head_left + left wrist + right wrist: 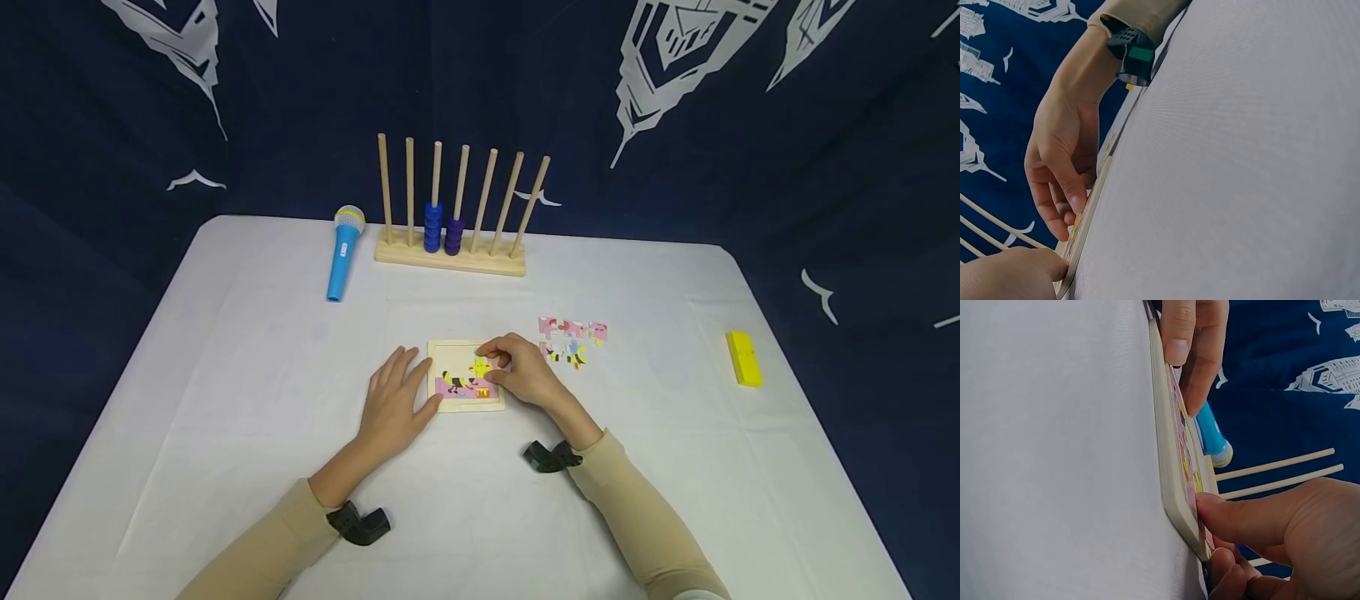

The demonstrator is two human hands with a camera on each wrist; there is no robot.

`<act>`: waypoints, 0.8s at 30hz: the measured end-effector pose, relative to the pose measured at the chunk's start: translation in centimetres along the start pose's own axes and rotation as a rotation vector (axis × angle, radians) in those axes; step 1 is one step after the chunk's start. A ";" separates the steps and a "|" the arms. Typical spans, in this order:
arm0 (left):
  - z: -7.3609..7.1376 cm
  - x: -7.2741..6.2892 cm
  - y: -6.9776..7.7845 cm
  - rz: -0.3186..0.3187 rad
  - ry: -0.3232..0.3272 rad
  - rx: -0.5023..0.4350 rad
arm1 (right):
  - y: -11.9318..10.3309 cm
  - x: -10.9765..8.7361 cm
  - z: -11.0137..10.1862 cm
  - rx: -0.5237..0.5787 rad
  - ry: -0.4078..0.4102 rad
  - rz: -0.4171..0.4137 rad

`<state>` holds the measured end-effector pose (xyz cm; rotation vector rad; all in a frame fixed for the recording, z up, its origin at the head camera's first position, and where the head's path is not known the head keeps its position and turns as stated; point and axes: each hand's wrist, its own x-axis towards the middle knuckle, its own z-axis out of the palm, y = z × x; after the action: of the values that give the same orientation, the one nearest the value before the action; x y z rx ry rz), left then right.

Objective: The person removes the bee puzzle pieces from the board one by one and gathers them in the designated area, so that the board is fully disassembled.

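Note:
A small wooden puzzle tray (467,407) lies flat on the white table, its lower part filled with pink, yellow and black picture pieces. My left hand (393,404) rests along its left side, fingers spread and mostly straight, thumb at the lower left corner. Over the tray's right side, my right hand (525,371) has its thumb and curled fingers around a puzzle piece with a yellow figure (481,366). The right wrist view shows the right thumb (1213,509) down on the picture surface. Several loose puzzle pieces (573,330) lie just right of the tray.
Behind the tray stands a wooden peg rack (450,261) with blue rings (432,229) and purple rings (453,237) on two upright pegs. A blue toy microphone (343,258) lies left of it. A yellow block (744,359) sits near the table's right edge.

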<state>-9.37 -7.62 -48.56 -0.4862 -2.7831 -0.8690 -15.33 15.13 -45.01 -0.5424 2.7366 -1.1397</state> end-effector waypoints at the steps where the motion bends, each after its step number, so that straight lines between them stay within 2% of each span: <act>1: 0.0 0.0 0.0 0.000 0.001 0.001 | 0.0 0.0 0.0 0.001 0.001 0.000; 14: 0.0 0.0 0.1 0.004 0.006 -0.004 | 0.0 0.1 0.0 -0.006 0.026 -0.022; 24: 0.2 0.1 0.0 0.005 0.006 0.000 | -0.3 0.3 -0.7 0.154 -0.008 0.022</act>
<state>-9.42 -7.49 -48.65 -0.4889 -2.7751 -0.8686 -15.75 15.29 -44.34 -0.4949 2.6123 -1.3247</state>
